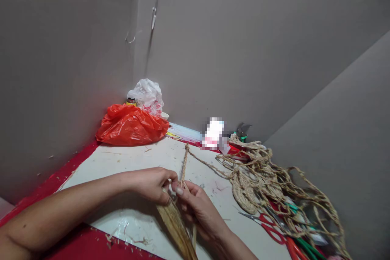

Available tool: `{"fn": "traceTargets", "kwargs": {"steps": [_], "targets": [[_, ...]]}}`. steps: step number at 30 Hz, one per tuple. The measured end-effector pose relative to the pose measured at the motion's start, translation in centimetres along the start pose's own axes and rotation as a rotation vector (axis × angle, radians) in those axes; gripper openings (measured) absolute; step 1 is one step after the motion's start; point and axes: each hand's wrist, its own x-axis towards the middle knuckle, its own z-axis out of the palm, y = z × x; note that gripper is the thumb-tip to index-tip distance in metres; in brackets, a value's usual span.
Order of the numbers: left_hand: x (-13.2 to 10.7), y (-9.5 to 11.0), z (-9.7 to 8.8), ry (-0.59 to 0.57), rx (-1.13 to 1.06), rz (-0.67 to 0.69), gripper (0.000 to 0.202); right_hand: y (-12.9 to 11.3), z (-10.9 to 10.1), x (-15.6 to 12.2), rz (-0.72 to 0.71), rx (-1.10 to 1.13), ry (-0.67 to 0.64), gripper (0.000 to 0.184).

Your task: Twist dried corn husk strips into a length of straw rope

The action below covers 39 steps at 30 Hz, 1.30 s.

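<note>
My left hand (152, 183) and my right hand (198, 207) meet near the front middle of the white board (131, 158). Both pinch a bundle of dried straw fibre (178, 227) at the point where it turns into a twisted straw rope (184, 162). The rope runs away from my fingers toward the back wall, then bends right into a tangled pile of woven straw rope (258, 174). The loose flat fibre ends hang down toward me below my hands.
An orange plastic bag (131, 126) and a white plastic bag (148, 95) lie in the back left corner. Red-handled scissors (271, 227) lie beside the rope pile at the right. Grey partition walls (228, 57) close in three sides. Straw scraps litter the red table edge (76, 243).
</note>
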Motion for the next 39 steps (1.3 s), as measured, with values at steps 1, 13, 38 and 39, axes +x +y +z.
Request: {"fn": "traceTargets", "kwargs": {"steps": [1,13,38,39], "targets": [[0.5,-0.3,0.3,0.021,-0.034,-0.016,0.026,-0.1,0.0,0.0,-0.017,-0.007,-0.004,0.036],[1.9,0.8,-1.3,0.073,0.064,0.044,0.022,-0.1,-0.4,0.5,-0.05,-0.054,-0.026,0.033],[0.8,-1.5,2.9,0.311,-0.912,-0.147,0.023,1.4,0.1,0.8,-0.052,0.037,0.027,0.035],[0.7,-1.6,2.8,0.302,-0.885,-0.147,0.023,1.4,0.0,0.9,-0.054,0.044,0.027,0.036]]}}
